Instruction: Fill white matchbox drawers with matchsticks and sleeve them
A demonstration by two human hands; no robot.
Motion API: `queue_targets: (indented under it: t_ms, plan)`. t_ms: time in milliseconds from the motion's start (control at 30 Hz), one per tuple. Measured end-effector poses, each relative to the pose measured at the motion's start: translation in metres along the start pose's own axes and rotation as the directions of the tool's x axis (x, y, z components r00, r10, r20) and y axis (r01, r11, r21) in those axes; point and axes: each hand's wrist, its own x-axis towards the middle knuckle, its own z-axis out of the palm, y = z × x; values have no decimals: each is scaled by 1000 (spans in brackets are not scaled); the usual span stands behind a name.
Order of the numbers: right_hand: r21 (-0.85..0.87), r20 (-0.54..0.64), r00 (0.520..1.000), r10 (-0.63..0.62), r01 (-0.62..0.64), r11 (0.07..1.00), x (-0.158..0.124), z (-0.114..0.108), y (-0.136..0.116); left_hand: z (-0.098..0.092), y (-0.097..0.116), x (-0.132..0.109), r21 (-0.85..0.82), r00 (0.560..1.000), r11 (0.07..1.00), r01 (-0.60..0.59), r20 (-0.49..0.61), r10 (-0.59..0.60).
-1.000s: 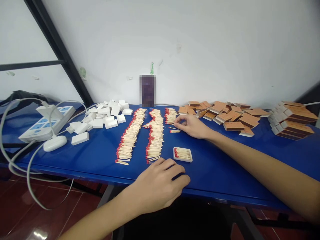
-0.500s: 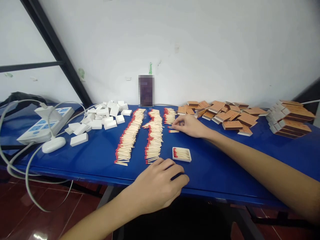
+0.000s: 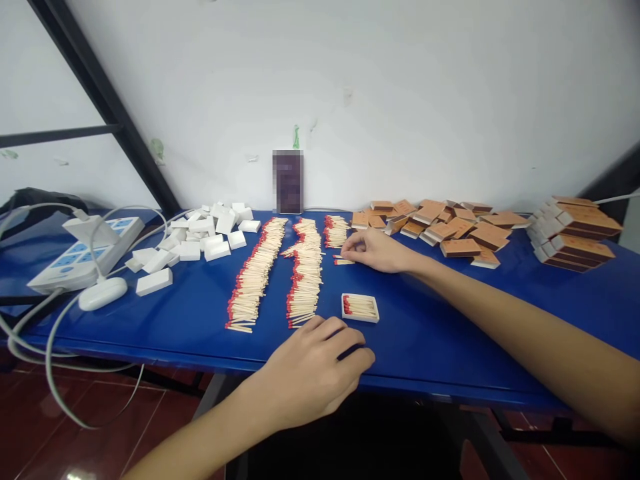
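My right hand (image 3: 375, 251) is at the near end of the short row of red-tipped matches (image 3: 337, 232). Its thumb and forefinger are pinched on a match (image 3: 338, 257), and another match (image 3: 344, 262) lies just below the fingertips. My left hand (image 3: 320, 367) rests over the table's front edge, palm down, fingers loosely bent and apart, holding nothing. Just beyond it sits a white matchbox tray (image 3: 376, 319) partly filled with matches, heads to the left. Two long rows of matches, a left row (image 3: 257, 273) and a middle row (image 3: 305, 280), stretch away from me.
White trays (image 3: 200, 233) are heaped at the left, beside a power strip (image 3: 80, 257) with white cables. Orange matchbox sleeves (image 3: 450, 230) lie in a pile at the back right, near stacked matchboxes (image 3: 575, 233). A dark blurred rectangle (image 3: 289, 181) stands against the wall.
The whole view has shifted slightly, so things appear a little farther left. My right hand remains at the matches, and my left hand keeps its pose.
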Motion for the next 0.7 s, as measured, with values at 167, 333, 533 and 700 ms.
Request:
queue_targets:
  t_ms: [167,333,533,700]
  plan:
    - [9,19,999,27,-28,1000,-1,-4,-2,0,0,0,13,1000,1000,1,0,-1]
    - [54,77,995,69,-73,996,-3,-7,-2,-1,0,1,6,1000,1000,-4,-4,4]
    - [83,90,992,89,-97,992,-5,-8,0,-1,0,0,9,1000,1000,-5,-3,5]
    - [77,76,993,94,-100,992,-4,-7,0,-1,0,0,7,1000,1000,-7,-6,7]
